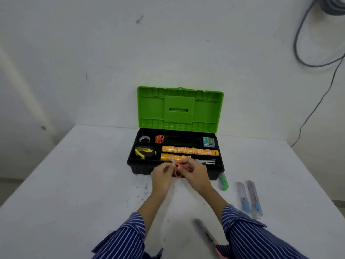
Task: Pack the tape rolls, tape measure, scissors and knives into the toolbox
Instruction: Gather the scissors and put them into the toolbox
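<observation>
Both forearms in striped sleeves reach forward, converging at centre. Left hand fingers curled, thumb and fingertips pinching blade end of orange scissors. Right hand close beside, fingers curled round handle loops. Hands nearly touching, knuckles up.

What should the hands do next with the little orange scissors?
Probably lift the orange scissors, held by both the left hand and right hand, into the open toolbox, perhaps beside the other orange scissors.
</observation>
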